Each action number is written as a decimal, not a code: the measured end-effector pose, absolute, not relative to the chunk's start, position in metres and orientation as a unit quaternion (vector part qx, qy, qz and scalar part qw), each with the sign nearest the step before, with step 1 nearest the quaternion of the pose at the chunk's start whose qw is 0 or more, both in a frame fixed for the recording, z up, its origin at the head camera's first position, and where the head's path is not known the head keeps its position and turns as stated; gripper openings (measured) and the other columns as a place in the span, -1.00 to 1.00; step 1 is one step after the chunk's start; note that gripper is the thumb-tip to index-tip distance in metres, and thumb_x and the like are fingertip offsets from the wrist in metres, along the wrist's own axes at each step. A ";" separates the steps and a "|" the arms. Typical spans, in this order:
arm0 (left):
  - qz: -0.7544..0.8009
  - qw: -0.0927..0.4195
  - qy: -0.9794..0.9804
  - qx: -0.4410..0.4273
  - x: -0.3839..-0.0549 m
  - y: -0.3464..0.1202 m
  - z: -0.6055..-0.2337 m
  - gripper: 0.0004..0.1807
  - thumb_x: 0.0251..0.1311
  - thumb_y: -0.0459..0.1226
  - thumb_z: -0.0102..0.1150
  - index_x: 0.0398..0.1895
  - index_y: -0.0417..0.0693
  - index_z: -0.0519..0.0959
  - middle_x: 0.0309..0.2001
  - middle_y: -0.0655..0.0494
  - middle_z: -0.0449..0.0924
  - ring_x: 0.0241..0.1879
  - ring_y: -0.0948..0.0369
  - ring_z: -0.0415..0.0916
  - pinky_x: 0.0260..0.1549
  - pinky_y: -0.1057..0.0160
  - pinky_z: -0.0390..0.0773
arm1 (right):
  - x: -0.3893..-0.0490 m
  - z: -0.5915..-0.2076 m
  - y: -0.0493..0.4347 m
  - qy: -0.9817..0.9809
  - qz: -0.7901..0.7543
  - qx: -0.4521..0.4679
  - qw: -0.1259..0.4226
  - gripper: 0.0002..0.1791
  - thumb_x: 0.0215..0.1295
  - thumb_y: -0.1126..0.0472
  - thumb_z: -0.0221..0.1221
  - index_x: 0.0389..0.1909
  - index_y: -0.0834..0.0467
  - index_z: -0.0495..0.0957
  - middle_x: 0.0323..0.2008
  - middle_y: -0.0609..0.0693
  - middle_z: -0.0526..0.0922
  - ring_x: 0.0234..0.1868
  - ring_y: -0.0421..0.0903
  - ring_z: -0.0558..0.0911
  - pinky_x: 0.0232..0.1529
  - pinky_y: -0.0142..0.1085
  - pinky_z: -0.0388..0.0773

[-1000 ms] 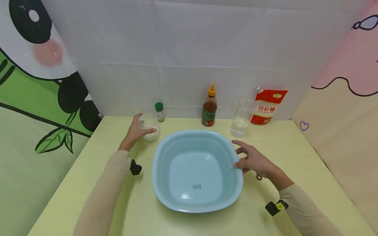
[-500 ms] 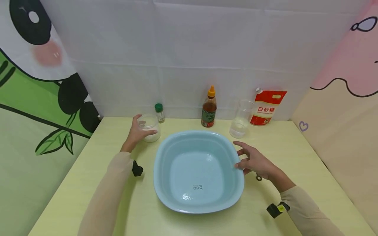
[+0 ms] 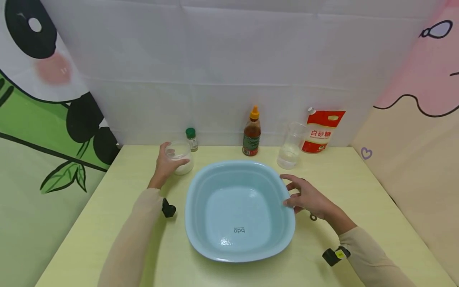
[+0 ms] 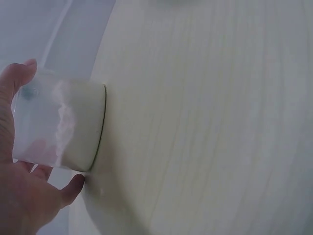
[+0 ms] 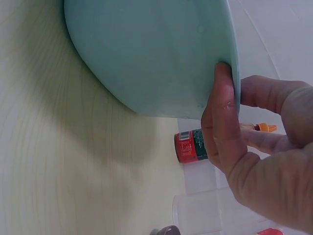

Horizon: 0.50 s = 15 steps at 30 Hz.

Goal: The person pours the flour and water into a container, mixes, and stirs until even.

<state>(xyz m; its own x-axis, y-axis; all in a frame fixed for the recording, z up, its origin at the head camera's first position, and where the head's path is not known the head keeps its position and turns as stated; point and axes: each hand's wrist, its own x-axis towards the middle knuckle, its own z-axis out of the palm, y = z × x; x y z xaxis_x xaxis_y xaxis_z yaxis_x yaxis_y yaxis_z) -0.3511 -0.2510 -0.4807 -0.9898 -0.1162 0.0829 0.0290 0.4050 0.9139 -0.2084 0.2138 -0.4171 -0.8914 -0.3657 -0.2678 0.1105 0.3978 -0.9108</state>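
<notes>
My left hand [image 3: 166,166] grips a clear container [image 3: 184,153] at the table's back left. In the left wrist view, white powder [image 4: 83,125] fills its lower part, and thumb and fingers reach round its sides. A light blue basin [image 3: 240,255] sits in the middle of the table, with nothing inside it. At its right side my right hand [image 3: 310,197] pinches the rim. The right wrist view has the thumb and fingers on opposite faces of the basin wall [image 5: 146,58].
Along the back stand a green-capped small jar [image 3: 191,139], a sauce bottle with an orange cap [image 3: 252,133], a clear glass of clear liquid [image 3: 289,151] and a red sugar pouch [image 3: 320,131]. A white cloth [image 3: 222,48] hangs behind the yellow table [image 3: 373,207].
Both hands keep their hold on the container and the basin rim. The whole head view has shifted slightly; no object has clearly moved on the table.
</notes>
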 end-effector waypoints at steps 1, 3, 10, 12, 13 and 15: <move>-0.548 0.073 -0.833 0.027 -0.350 -0.252 -0.481 0.14 -0.02 -0.14 0.52 0.54 0.03 -0.04 0.40 -0.28 0.25 0.35 -0.20 0.25 0.32 -0.15 0.27 | -0.209 -0.417 0.213 0.807 -0.543 -0.080 0.219 -0.09 0.23 0.35 0.30 0.54 0.12 0.05 0.17 0.36 0.41 -0.19 0.07 0.70 -0.29 -0.02 0.71; -0.555 0.087 -0.827 0.028 -0.349 -0.253 -0.480 0.13 -0.02 -0.15 0.53 0.53 0.01 -0.03 0.40 -0.29 0.25 0.35 -0.20 0.25 0.32 -0.15 0.28 | -0.209 -0.417 0.213 0.807 -0.542 -0.081 0.219 -0.09 0.23 0.35 0.30 0.54 0.12 0.05 0.17 0.36 0.41 -0.19 0.07 0.70 -0.28 -0.02 0.71; -0.586 0.106 -0.803 0.004 -0.344 -0.257 -0.462 0.12 0.01 -0.19 0.50 0.53 0.01 -0.08 0.50 -0.14 0.16 0.45 -0.14 0.17 0.33 -0.16 0.29 | -0.208 -0.415 0.212 0.810 -0.538 -0.084 0.216 -0.10 0.23 0.35 0.29 0.53 0.12 0.06 0.20 0.37 0.39 -0.17 0.08 0.70 -0.28 -0.02 0.71; -0.592 0.102 -0.800 -0.008 -0.342 -0.257 -0.455 0.12 0.03 -0.20 0.49 0.54 0.05 -0.09 0.51 -0.11 0.16 0.46 -0.13 0.17 0.31 -0.17 0.32 | -0.208 -0.416 0.212 0.810 -0.540 -0.084 0.213 -0.12 0.23 0.37 0.28 0.52 0.13 0.08 0.20 0.37 0.39 -0.17 0.08 0.70 -0.29 -0.01 0.71; -0.592 0.102 -0.799 -0.013 -0.341 -0.257 -0.451 0.13 0.02 -0.20 0.50 0.54 0.06 -0.09 0.50 -0.10 0.18 0.45 -0.11 0.18 0.30 -0.17 0.33 | -0.208 -0.416 0.212 0.810 -0.541 -0.084 0.212 -0.13 0.23 0.38 0.28 0.52 0.14 0.09 0.21 0.37 0.38 -0.16 0.08 0.71 -0.29 -0.01 0.71; -0.585 0.110 -0.803 -0.020 -0.339 -0.255 -0.444 0.12 0.01 -0.20 0.51 0.53 0.09 -0.08 0.48 -0.12 0.22 0.44 -0.11 0.22 0.28 -0.16 0.36 | -0.207 -0.416 0.211 0.809 -0.542 -0.085 0.210 -0.15 0.23 0.39 0.27 0.51 0.16 0.11 0.22 0.38 0.37 -0.16 0.08 0.71 -0.30 -0.01 0.71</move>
<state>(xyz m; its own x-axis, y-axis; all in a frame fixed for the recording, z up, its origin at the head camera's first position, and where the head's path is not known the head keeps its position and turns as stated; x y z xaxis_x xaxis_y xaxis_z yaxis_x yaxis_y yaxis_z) -0.3387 -0.2553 -0.4439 -0.9750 -0.0958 0.2004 0.1612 0.3150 0.9353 -0.2072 0.2113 -0.4161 -0.8972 -0.3656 -0.2476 0.0894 0.3987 -0.9127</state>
